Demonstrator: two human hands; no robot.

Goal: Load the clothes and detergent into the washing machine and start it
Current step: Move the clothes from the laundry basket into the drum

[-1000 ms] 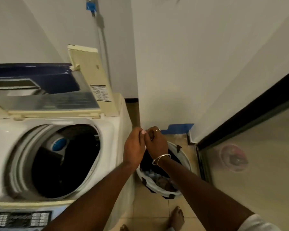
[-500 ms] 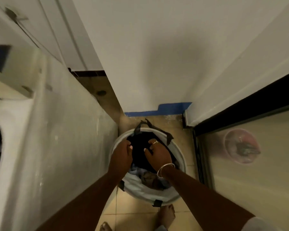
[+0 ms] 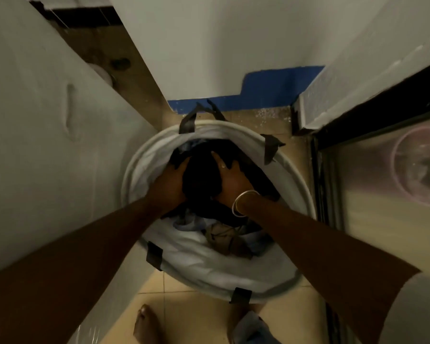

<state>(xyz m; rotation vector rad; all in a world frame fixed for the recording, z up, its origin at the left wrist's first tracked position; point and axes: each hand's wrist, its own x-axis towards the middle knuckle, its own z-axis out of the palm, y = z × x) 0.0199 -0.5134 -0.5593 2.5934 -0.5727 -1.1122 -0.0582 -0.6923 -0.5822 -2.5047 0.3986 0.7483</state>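
the fingers (image 3: pixel 181 165) of the left hand (image 3: pixel 170 181) were curled into one side of a black garment (image 3: pixel 201 175), their tips sunk in the cloth. the fingers (image 3: pixel 235 166) of the right hand (image 3: pixel 230 178) lay a little apart and wrapped round the other side, so the bundle was clasped between both hands. a ring (image 3: pixel 223 165) sat on one right finger and a metal bangle (image 3: pixel 243 203) on that wrist. the garment lay at the far side of a round white laundry basket (image 3: pixel 305 194), on top of the other clothes: a light blue piece (image 3: pixel 184 223) and a brown one (image 3: pixel 224 240) lay toward the near rim. black straps (image 3: pixel 188 122) hung at the basket's rim. the basket stood on the tiled floor (image 3: pixel 184 316), just beside the washing machine (image 3: pixel 47 145) wall on the left. blue tape (image 3: pixel 266 91) ran along the foot of the wall beyond. a bare foot (image 3: pixel 147 324) stood near the basket's near edge.
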